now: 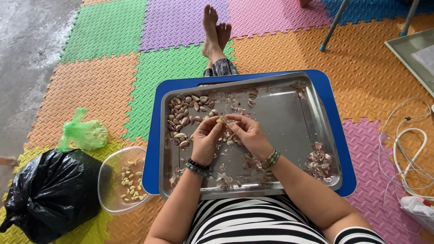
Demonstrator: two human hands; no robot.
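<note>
Left hand (205,138): fingers curled, pinching a garlic clove (220,120) from its side.
Right hand (247,133): fingertips pressed on the same clove, over the steel tray (289,113).
Technique, judged: peel low over the tray so skins (320,159) land inside.
Unpeeled pile (185,115): far-left corner of tray, within reach.
Clear tub (121,180): peeled cloves, left on the mat floor.
Nearby: black bag (52,194), green bag (83,133).
Obstruction: none seen; cables (409,149) well right.
</note>
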